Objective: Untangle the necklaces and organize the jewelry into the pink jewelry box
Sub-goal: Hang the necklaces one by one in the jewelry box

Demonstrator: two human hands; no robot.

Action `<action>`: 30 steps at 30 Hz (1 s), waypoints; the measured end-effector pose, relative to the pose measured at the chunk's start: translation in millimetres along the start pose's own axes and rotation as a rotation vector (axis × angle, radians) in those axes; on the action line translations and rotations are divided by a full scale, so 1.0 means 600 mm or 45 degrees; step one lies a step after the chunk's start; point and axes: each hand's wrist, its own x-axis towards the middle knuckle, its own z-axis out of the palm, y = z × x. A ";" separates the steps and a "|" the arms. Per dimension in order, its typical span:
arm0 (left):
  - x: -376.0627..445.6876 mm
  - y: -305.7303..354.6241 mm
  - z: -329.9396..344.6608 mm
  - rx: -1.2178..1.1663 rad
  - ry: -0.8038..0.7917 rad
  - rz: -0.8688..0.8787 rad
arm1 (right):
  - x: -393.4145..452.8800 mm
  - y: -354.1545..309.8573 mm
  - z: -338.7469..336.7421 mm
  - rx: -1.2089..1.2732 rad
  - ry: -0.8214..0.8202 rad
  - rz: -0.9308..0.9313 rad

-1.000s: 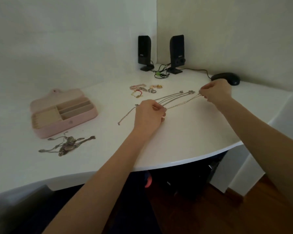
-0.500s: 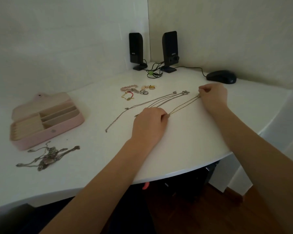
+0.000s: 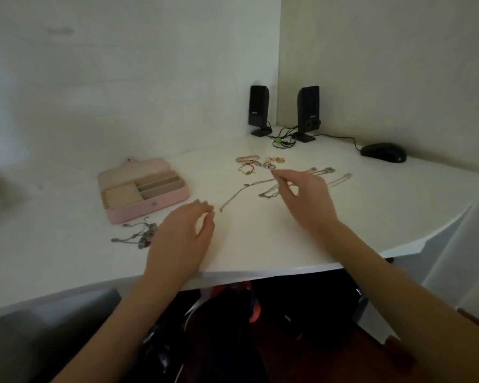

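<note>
The pink jewelry box (image 3: 161, 203) lies open on the white desk (image 3: 274, 239), its lid folded back and its compartments showing. A tangled clump of silver necklaces (image 3: 140, 234) sits just in front of the box. My left hand (image 3: 184, 236) hovers right of that clump with loosely curled fingers and holds nothing. Several thin chains (image 3: 239, 190) lie stretched out side by side at mid-desk. My right hand (image 3: 304, 199) hangs over them with fingers spread, touching no chain that I can see. Bracelets and rings (image 3: 257, 163) lie in a small group behind the chains.
Two black speakers (image 3: 259, 110) (image 3: 307, 113) with their cables stand in the back corner. A black mouse (image 3: 383, 152) rests at the back right. The desk's curved front edge runs just below my wrists, with dark items on the floor underneath.
Both hands have let go of the gold chain they were stretching. My left hand has moved left toward the tangled clump, and my right hand has moved left over the laid-out chains.
</note>
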 end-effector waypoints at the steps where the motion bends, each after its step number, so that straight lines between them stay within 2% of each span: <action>1: -0.001 -0.023 -0.024 0.052 0.028 -0.060 | -0.005 -0.038 0.022 0.071 -0.081 -0.101; 3: -0.001 -0.065 -0.067 0.211 -0.010 -0.177 | -0.011 -0.112 0.072 0.195 -0.345 -0.291; 5: -0.004 -0.099 -0.099 0.296 -0.139 -0.282 | -0.013 -0.172 0.124 0.250 -0.639 -0.388; 7: -0.012 -0.126 -0.110 0.228 -0.235 -0.291 | -0.012 -0.208 0.166 0.247 -0.840 -0.365; 8: -0.016 -0.138 -0.112 0.189 -0.232 -0.261 | -0.014 -0.217 0.180 0.274 -0.872 -0.322; 11: -0.021 -0.159 -0.112 0.065 -0.070 -0.244 | -0.020 -0.220 0.199 0.441 -0.789 -0.232; 16: -0.018 -0.166 -0.102 -0.032 0.090 -0.218 | -0.020 -0.215 0.202 0.518 -0.624 -0.147; 19: -0.002 -0.173 -0.111 -0.245 0.186 -0.350 | -0.014 -0.217 0.203 0.647 -0.473 -0.055; 22: 0.013 -0.181 -0.123 -0.511 0.210 -0.551 | -0.001 -0.218 0.198 0.864 -0.459 0.106; 27: 0.019 -0.195 -0.138 -0.385 0.259 -0.601 | 0.034 -0.246 0.180 1.064 -0.527 0.212; 30: 0.018 -0.185 -0.135 -0.267 0.188 -0.440 | 0.053 -0.268 0.170 1.104 -0.598 0.160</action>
